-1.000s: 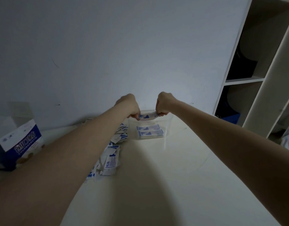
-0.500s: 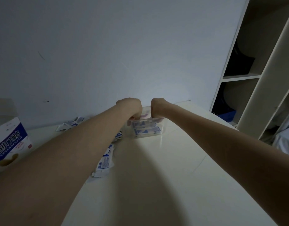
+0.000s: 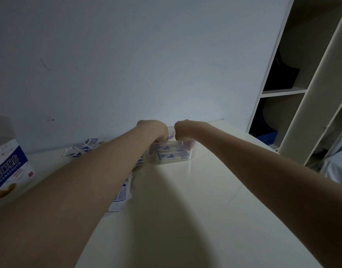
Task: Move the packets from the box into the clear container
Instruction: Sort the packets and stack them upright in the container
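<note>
A small clear container (image 3: 192,156) stands on the white table near the wall, with blue-and-white packets (image 3: 173,157) stacked flat inside. My left hand (image 3: 154,130) and my right hand (image 3: 182,130) are both curled over its rim, fingers dipping inside at either end. They pinch the ends of a top packet (image 3: 169,147) that lies low in the container on the stack. Loose packets (image 3: 83,147) lie by the wall, and more packets (image 3: 121,197) show under my left forearm. The blue-and-white box (image 3: 9,171) stands open at the far left.
The white table (image 3: 195,209) runs up to a plain wall. A tall open shelf unit (image 3: 293,91) stands at the right with dark items in its compartments. A pale cloth (image 3: 338,167) shows at the right edge.
Both hands have lowered the packet from above the rim down into the container. The camera has tilted, so the loose packets and the box sit differently in view.
</note>
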